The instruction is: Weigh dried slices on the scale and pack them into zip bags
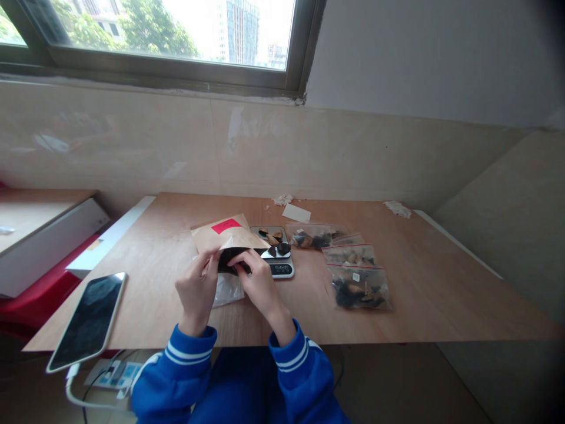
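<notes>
Sitting just right of the grip, a digital scale bears dark and tan pieces, partly hidden by the paper bag; clear bags lie farther right, a phone left. Below is a wooden table; beyond, a window. The left hand clamps the paper bag's mouth, which faces the wearer, long axis slanting away leftward. The right hand dips inside, its fingertips hidden, closure unclear.

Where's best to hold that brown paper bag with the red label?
Probably pinch the brown, red-labelled paper bag at the left edge of its open mouth, from the near side: it faces that way and has a thin rim. The bare left hand grips there.
</notes>
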`<state>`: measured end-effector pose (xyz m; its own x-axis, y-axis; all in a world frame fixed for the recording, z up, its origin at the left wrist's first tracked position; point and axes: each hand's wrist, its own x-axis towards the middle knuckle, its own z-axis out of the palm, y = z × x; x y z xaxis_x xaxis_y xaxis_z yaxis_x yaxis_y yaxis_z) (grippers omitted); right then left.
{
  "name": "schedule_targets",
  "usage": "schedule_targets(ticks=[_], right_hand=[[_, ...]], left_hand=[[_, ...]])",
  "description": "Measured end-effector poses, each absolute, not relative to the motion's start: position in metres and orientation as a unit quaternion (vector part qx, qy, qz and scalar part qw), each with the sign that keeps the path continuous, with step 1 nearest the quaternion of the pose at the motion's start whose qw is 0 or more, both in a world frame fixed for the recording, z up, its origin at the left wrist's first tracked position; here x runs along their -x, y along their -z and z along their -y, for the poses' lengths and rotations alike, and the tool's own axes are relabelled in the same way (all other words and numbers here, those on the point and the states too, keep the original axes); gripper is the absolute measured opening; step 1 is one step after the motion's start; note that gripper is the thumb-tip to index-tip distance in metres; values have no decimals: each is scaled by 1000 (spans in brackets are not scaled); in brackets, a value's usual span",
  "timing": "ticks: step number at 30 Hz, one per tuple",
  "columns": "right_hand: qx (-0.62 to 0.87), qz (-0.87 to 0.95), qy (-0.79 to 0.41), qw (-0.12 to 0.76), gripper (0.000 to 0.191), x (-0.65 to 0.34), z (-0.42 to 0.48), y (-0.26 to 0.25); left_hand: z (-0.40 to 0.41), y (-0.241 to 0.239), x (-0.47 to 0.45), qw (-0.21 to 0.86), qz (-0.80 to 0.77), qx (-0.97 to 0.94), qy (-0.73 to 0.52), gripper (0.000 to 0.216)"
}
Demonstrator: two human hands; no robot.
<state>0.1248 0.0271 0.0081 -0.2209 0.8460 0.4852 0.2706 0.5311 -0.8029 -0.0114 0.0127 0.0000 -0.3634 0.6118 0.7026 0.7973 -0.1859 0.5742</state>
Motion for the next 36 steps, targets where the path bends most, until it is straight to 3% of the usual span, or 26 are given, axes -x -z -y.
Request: schedule_targets(ticks=[9, 15, 24, 33, 36], right_hand=[[411, 693, -275, 525, 16, -124, -32, 0], [411, 714, -251, 509, 33, -125, -33, 2], [412, 721, -240, 503, 28, -125, -32, 5], [374, 594, -345, 624, 8, -143, -28, -11], [404, 543, -353, 646, 9, -157, -42, -5]], left_hand=[[-14, -2, 8, 83, 621, 569, 534, 22], [-14, -4, 9, 83, 626, 565, 532, 25], [-15, -1, 9, 84, 627, 570, 524, 23], [-29, -15, 20, 36, 652, 528, 543, 23], [-39, -29, 21, 31, 667, 516, 536, 24]])
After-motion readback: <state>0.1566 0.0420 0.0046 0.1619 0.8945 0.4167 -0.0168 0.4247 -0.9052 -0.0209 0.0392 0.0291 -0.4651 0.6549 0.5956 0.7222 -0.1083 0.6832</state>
